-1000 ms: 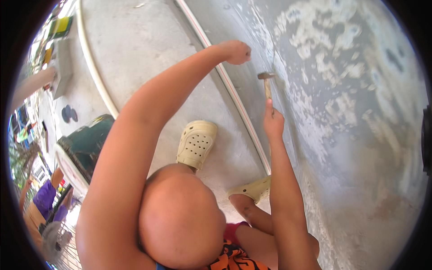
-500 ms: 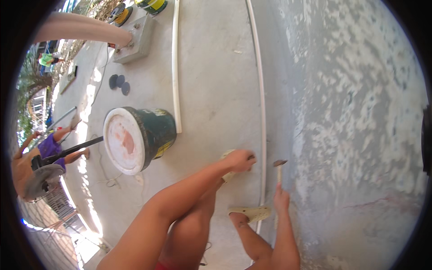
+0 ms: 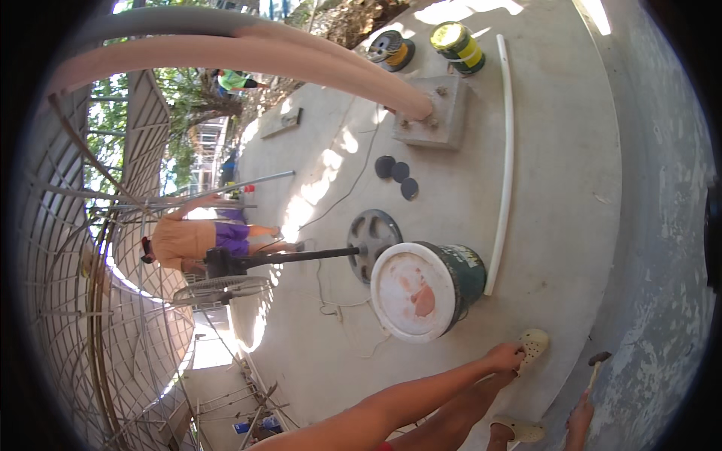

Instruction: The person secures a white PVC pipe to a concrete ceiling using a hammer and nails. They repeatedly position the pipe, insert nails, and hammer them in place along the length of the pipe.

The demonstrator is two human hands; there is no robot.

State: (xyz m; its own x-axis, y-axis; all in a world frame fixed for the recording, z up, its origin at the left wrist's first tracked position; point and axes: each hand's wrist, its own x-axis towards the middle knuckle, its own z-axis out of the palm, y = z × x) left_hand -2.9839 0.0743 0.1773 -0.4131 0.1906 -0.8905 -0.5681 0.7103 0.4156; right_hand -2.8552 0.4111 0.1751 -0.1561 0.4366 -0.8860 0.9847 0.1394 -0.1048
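My right hand [image 3: 579, 415], at the lower right next to the wall, is wrapped round the wooden handle of a small hammer [image 3: 599, 359]. The hammer's dark head points away from me, close to the mottled grey wall [image 3: 662, 286]. My left hand [image 3: 507, 358] is closed beside one of my cream clogs [image 3: 533, 347]; whatever its fingers hold is too small or hidden to name. The other clog [image 3: 520, 431] shows nearer the lower edge. Left of my left hand stands a dark green bucket [image 3: 472, 275] with a stained white lid [image 3: 402, 301].
A long white pipe [image 3: 503, 165] lies beyond the bucket. A pedestal fan [image 3: 301, 259] stands to its left. Black discs [image 3: 400, 173], a concrete column base [image 3: 444, 120], a wire spool [image 3: 392, 51] and a yellow-green bucket [image 3: 459, 49] lie farther off. Another person [image 3: 199, 239] stands leftward.
My view has swung left, so the bucket, pipe and my hands sit farther right. More of the fan and the other person shows. The hammer remains in my right hand.
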